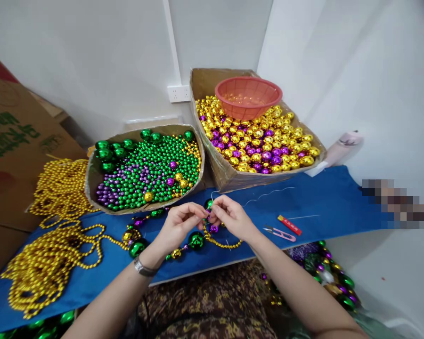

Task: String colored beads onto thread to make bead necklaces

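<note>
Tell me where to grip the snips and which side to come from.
Probably by the pink handle of the snips, right hand coming from the right, near side. They lie flat, blades pointing left, and the red packet lies just beyond them, so the near side looks freer.

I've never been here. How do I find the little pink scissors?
Start at the blue table, then look just right of the person's right hand. The pink scissors lie there beside a red packet; unlike the packet, they have two pointed metal blades.
</note>
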A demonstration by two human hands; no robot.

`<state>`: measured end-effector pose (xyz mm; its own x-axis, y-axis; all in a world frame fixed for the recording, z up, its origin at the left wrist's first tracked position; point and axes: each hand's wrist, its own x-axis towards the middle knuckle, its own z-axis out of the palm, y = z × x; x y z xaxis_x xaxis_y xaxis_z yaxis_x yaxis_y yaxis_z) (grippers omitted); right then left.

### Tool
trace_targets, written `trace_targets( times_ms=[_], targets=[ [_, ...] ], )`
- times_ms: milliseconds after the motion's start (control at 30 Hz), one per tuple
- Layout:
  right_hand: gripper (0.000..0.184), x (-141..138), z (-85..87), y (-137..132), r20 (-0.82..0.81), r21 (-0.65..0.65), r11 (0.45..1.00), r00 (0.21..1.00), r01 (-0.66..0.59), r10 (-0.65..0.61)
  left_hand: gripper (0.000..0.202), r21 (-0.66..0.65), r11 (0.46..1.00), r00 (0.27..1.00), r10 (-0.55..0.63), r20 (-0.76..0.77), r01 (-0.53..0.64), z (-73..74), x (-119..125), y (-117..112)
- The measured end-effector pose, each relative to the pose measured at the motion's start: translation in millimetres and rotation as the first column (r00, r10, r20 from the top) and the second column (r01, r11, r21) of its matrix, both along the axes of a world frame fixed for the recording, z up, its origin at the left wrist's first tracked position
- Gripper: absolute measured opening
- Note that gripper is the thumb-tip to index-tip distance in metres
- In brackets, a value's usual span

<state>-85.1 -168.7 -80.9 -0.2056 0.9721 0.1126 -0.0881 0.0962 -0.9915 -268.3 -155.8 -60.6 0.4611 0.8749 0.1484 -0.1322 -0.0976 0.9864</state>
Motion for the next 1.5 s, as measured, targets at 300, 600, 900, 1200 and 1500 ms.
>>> trace_targets(
  times_ms=[300,600,900,1200,1500],
  targets=[
    [0.018,13.9,14.8,-1.6,0.56,0.409,0.911,0.802,-0.051,-0.207,0.022,0.58,0.814,0.895,0.231,-0.381,0.036,11.8,-0.7,-5.2],
    [0.022,10.2,34.9,-7.3,0.609,0.472,0.869,0.768,-0.152,-0.197,0.023,0.649,0.759,0.857,0.305,-0.417,0.046,4.2,3.7,-5.8],
    [0.027,38.0,22.7,-8.1,0.253,0.226,0.966,0.95,0.126,-0.183,0.021,-0.184,0.982,0.954,0.088,0.287,-0.035,6.7,-15.5,2.2],
    [0.035,12.3,-16.9,-8.3,-0.417,-0.195,0.972,0.885,0.133,-0.205,0.028,-0.357,0.929,0.84,0.267,0.473,-0.094,-10.1,4.4,2.6],
    [0.022,47.7,-0.5,-18.0,0.306,0.253,0.96,0.931,0.121,-0.198,0.023,-0.328,0.94,0.971,0.163,0.176,-0.098,-10.1,3.4,4.7]
  ],
)
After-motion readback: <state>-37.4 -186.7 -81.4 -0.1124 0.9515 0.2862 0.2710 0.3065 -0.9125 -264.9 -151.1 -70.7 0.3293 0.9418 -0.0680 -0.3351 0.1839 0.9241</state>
